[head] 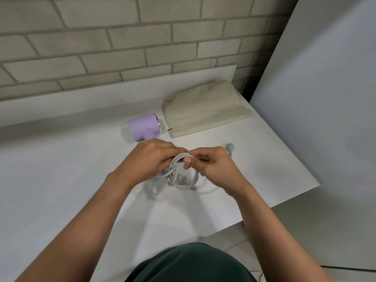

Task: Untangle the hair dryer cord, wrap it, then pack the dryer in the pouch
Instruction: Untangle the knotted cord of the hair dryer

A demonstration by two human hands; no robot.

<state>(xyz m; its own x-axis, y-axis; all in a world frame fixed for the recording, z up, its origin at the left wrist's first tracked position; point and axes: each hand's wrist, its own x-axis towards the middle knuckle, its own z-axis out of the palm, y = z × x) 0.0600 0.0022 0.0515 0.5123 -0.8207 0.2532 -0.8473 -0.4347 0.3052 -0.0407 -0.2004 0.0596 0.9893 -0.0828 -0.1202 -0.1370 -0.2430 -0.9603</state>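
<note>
White table [61, 180]: pouch [205, 110] far right, purple dryer [144, 127] just left of it, plug [230, 147] lying loose at right. Left hand [148, 159] and right hand [211, 163], fingers closed, pinch the looped cord [183, 178] mid-table. Judgement: loops cross at left; feed the plug end back through before wrapping, without tugging.

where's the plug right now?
Head view: the plug lies on the white table, just right of the right hand, in front of the pouch.

Both hands [151, 158] [211, 163] grip the looped white cord [183, 176] beside the dryer [144, 127].
</note>
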